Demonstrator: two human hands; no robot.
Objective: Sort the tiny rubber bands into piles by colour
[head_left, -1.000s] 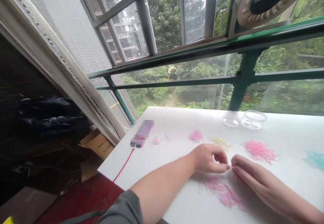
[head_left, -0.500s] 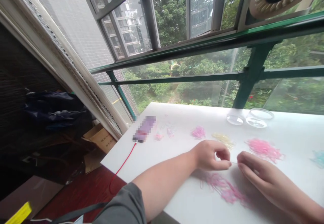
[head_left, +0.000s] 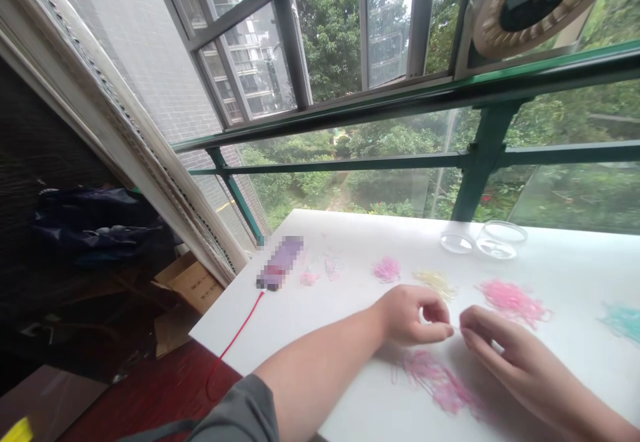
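Note:
Over the white table (head_left: pixel 310 322), my left hand (head_left: pixel 413 315) is closed in a pinch, thumb against bent fingers. My right hand (head_left: pixel 505 345) pinches in the same way just to its right, with a small gap between the fingertips of both. What they hold, if anything, is too fine to make out. Below them lies a loose pile of pink and lilac loops (head_left: pixel 443 382), thin like rubber bands. Beyond the hands are a yellow pile (head_left: pixel 435 282) and a bright pink pile (head_left: pixel 513 301) of similar loops.
Clear round dishes (head_left: pixel 495 245) stand near the table's far edge. A magenta pile (head_left: pixel 387 269), a small pink pile (head_left: pixel 309 279) and a teal pile (head_left: pixel 623 319) lie about. A blurred phone (head_left: pixel 283 262) with a red cable (head_left: pixel 235 342) rests at the left edge.
The camera view has shifted slightly, so the whole scene sits a little lower and further left. Both hands keep the same pinched pose close together.

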